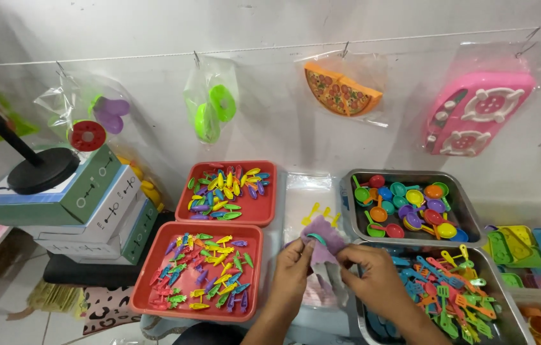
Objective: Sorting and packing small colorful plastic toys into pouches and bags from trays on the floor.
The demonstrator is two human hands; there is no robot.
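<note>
1. The left hand (293, 265) and right hand (369, 268) meet at the bottom centre of the view, fingers pinched together on a purple toy piece (321, 246) with a small teal part at its top.
2. Under the hands lies a stack of clear plastic bags (309, 191), with small yellow toy pieces (321, 214) resting on it at 12 o'clock from the hands.
3. At 9 o'clock sits a red tray (149, 291) of small mixed-colour toy utensils; at 11 o'clock a second red tray (269, 214) holds similar pieces.
4. At 1 o'clock a metal tray (465, 214) holds round toy pans in many colours. At 3 o'clock another metal tray (507, 300), touching the right wrist, holds toy forks and spatulas.
5. Trays crowd both sides; the only open room is the strip of bags between them.
6. Farther out at 10 o'clock, stacked boxes (91, 204) carry a black stand base (43, 169).
7. On the wall, bagged toys hang from a wire, among them a pizza slice (340, 89) and a pink stove (478, 112).
8. The purple piece is partly hidden by fingers, so its shape is unclear. The near trays are cut off by the bottom edge.
</note>
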